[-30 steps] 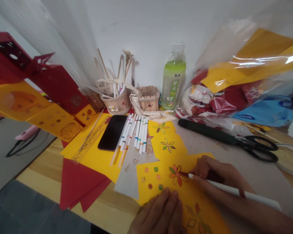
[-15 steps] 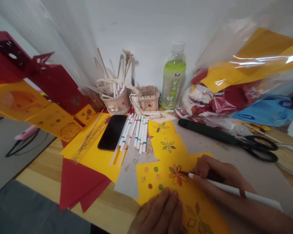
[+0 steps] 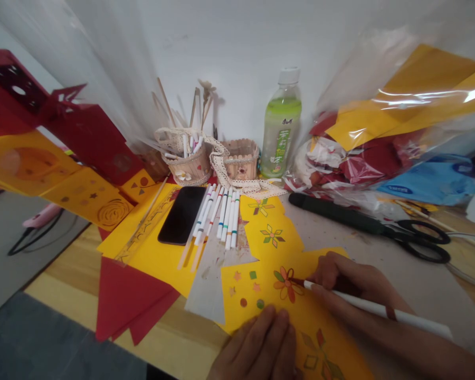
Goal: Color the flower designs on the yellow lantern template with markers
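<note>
My right hand (image 3: 348,285) pinches a white marker (image 3: 374,306) with a dark red band. Its tip touches a petal of a flower drawing (image 3: 288,285) that has green, orange and red petals. The flower is on a yellow paper sheet (image 3: 237,311), beside small coloured stars, squares and dots. My left hand (image 3: 257,348) lies flat on the sheet's lower part, fingers stretched out side by side. Between my hands, a diamond-petal drawing (image 3: 320,356) shows on the same sheet. Above it lies another yellow piece (image 3: 277,216) bearing two drawn flowers.
Several white markers (image 3: 227,216) lie beside a black phone (image 3: 182,215) and a clear ruler (image 3: 142,227). Behind stand two small wooden baskets (image 3: 237,161) with lace, and a green drink bottle (image 3: 282,124). Black scissors (image 3: 364,224) lie right. Red and yellow paper lanterns (image 3: 95,137) stand left.
The marker in my right hand has shifted slightly left and up along the red-outlined petal. My left hand stays in place on the paper.
</note>
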Demonstrator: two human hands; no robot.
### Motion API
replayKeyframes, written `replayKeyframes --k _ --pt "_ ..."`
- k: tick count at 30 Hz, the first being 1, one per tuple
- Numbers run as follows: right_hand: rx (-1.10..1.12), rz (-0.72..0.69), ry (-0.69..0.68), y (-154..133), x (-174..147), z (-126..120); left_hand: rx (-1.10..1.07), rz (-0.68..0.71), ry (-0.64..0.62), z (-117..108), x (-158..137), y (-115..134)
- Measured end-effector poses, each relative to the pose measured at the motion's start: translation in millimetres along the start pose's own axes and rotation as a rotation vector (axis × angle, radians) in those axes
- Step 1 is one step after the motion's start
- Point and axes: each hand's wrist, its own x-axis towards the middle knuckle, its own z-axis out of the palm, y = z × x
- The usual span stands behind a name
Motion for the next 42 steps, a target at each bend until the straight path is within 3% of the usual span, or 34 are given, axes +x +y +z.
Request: replayKeyframes --k 37,42 --pt "-0.071 -0.005 -0.068 3.6 1.2 -4.1 0.020 0.002 -0.013 0.4 -0.8 0.1" --pt "-0.071 -0.010 0.021 1.8 1.8 -1.8 0.026 0.000 -0.015 -0.9 -0.1 0.0"
